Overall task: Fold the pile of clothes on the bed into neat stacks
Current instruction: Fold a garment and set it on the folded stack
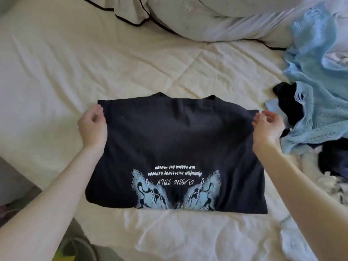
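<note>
A dark charcoal T-shirt [175, 147] lies in the middle of a bed, already folded once so it forms a wide rectangle. Its collar shows as two small peaks along the far edge, and its printed side faces up near the person.

The left hand [93, 125] pinches the shirt's far left corner, fingers curled round the cloth. The right hand [267, 127] pinches the far right corner in the same way. Both corners are lifted slightly off the bed. Holding both corners keeps the far edge taut and straight, probably so the shirt can be folded or squared up evenly.

The print is pale blue and shows a butterfly [176, 193] with spread wings, partly tucked under the near fold. Between the wings, upside down to the viewer, are the words "CLASSIC STYLE". Two smaller lines above it are blurred; they seem to read "minimalism philosophy between old fashion and modern", but that reading is uncertain.

The shirt rests on a creased cream bedsheet [56, 72]. To the right, near the right hand, waits an unfolded pile of clothes [320, 129]: a light blue knitted garment [316, 76] on top, dark items beneath it, and white pieces nearer the bed's edge. A pale pillow with dark piping [207, 19] lies across the head of the bed.
</note>
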The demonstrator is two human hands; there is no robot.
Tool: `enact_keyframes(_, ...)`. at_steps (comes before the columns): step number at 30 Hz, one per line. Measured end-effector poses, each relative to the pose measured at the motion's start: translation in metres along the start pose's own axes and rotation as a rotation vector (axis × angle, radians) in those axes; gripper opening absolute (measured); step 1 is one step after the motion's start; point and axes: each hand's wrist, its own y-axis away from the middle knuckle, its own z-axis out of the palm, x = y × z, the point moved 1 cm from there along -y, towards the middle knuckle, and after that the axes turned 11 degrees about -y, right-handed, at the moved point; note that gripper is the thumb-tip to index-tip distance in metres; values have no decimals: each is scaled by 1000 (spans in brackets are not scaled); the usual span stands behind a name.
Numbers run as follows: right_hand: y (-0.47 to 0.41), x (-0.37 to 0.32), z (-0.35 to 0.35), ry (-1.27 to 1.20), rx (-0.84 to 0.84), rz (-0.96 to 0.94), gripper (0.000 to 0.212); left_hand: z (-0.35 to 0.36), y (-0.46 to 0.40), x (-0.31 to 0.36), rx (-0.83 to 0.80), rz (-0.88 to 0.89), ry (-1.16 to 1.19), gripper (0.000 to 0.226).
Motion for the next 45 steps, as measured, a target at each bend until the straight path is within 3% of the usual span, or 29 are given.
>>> enact_keyframes(2,26,20,5,280,-151,-374,24,11,26,-21,-116,407,-511,36)
enact_keyframes(4,47,49,8,550,-462,-728,30,26,42,-41,-283,716,-834,41)
enact_keyframes(7,49,75,16,920,-762,-979,47,45,48,-55,-373,908,-1170,53)
enact_keyframes(9,36,79,14,1045,-741,-978,51,49,36,-54,-340,873,-1244,54)
enact_keyframes(14,-3,75,-12,1179,-531,-749,55,24,13,-58,-243,613,-1338,53)
enact_keyframes(20,69,101,-59,1047,-616,-773,49,-11,105,-91,-398,730,-1299,56)
enact_keyframes(24,93,130,-109,1137,-660,-731,54,-54,117,-122,-389,590,-1351,53)
enact_keyframes(26,85,131,-124,1140,-579,-652,50,-75,106,-129,-355,515,-1311,51)
enact_keyframes(28,80,129,-132,1068,-468,-510,51,-88,98,-131,-338,391,-1067,53)
enact_keyframes(30,81,125,-135,869,-340,-351,52,-91,98,-131,-270,150,-717,48)
enact_keyframes(33,91,119,-137,590,-167,-74,43,-86,110,-130,-220,-366,-219,37)
enact_keyframes(35,91,116,-136,411,-113,182,34,-85,113,-132,-246,-550,-10,27)
enact_keyframes(39,83,112,-145,130,-88,559,17,-89,114,-137,-315,-631,130,13)
enact_keyframes(41,82,110,-153,8,-65,607,8,-98,117,-133,-301,-612,215,15)
enact_keyframes(45,81,101,-168,-116,45,554,18,-120,125,-125,-235,-534,258,6)
